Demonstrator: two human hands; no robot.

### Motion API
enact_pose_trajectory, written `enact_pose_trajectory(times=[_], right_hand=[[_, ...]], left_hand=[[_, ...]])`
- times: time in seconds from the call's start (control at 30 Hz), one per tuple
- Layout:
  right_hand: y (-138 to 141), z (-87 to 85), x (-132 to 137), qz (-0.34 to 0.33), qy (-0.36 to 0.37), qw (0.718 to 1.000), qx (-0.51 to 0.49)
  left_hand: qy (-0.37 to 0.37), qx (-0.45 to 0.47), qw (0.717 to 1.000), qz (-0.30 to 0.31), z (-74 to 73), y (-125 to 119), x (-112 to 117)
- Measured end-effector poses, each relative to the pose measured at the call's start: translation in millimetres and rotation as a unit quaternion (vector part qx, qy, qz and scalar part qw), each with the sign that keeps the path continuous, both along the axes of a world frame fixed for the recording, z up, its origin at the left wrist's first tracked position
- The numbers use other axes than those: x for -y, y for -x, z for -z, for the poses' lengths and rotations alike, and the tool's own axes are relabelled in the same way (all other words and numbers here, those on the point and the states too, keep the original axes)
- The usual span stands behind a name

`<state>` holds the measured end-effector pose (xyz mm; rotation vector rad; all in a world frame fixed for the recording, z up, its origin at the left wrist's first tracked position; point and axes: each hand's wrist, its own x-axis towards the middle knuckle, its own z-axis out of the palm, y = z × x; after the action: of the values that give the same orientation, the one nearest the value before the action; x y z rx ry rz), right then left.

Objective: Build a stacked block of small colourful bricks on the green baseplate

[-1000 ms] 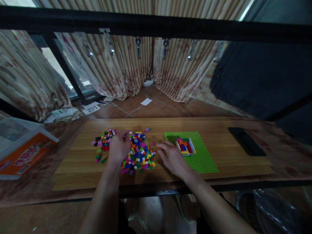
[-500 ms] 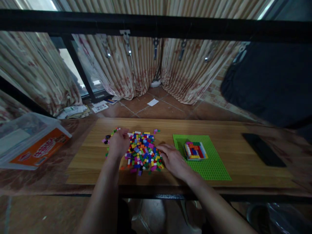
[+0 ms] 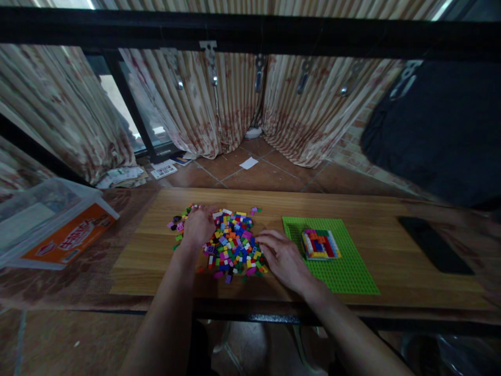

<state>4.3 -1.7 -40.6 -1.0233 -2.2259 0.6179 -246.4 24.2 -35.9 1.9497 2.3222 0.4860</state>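
Observation:
A loose heap of small toy bricks [image 3: 235, 243] in many colours lies on the wooden board. Over the heap's left side is my left hand [image 3: 199, 227], back of the hand up; its fingertips point down and away, and what they touch is hidden. My right hand [image 3: 285, 258] rests at the right edge of the heap, fingers reaching left with the thumb apart beneath them, and no brick shows in it. To its right, a small block built of bricks [image 3: 321, 245], with red, white, blue and yellow parts, sits on a green studded baseplate [image 3: 346, 277].
The wooden board [image 3: 144, 261] lies on a cloth-covered table. A clear plastic box [image 3: 58, 188] with an orange label stands at the left. On the board's right is a flat dark object [image 3: 434, 245]. A dark bar [image 3: 235, 31] with metal hooks crosses the top.
The whole view has shifted slightly. My left hand has moved a little to the right over the bricks. My right hand stays at the heap's right edge.

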Motion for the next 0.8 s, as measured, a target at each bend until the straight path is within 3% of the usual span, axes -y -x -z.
enact_pose_trajectory(times=[0.37,0.8], right_hand=[[-2.1,0.3,-1.6,0.013,0.001,1.000,0.007],[-2.4,-0.7,-2.6,0.013,0.002,1.000,0.004]], left_hand=[[0.012,0.040,0.999,0.024,-0.6,-2.4,2.5],[-0.005,0.082,0.994,0.075,-16.2,-4.6,12.6]])
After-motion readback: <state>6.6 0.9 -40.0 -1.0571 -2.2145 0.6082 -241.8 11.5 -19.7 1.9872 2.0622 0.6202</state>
